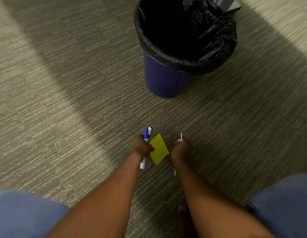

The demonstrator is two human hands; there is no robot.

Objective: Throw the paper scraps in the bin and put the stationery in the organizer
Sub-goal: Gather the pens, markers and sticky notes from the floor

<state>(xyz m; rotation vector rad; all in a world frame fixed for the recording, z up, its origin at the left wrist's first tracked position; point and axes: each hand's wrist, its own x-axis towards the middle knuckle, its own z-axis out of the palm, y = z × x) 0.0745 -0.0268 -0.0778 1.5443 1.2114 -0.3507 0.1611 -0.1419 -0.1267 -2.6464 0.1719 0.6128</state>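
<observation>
My left hand (141, 147) is closed around blue-and-white markers (146, 133) and also pinches a yellow sticky-note pad (159, 149) at its edge. My right hand (179, 150) is closed on thin pens or pencils (180, 138), whose tips poke out above the fist. A blue bin (163, 78) with a black liner (209, 42) stands on the carpet ahead of both hands, slightly to the right. The bin's inside is dark and its contents are hidden. No organizer is in view.
Grey striped carpet (63, 100) covers the floor all around. A grey object (226, 3) sits behind the bin at the top edge. My knees in blue trousers (20, 215) fill the lower corners, and a bare foot (183, 213) shows between the arms.
</observation>
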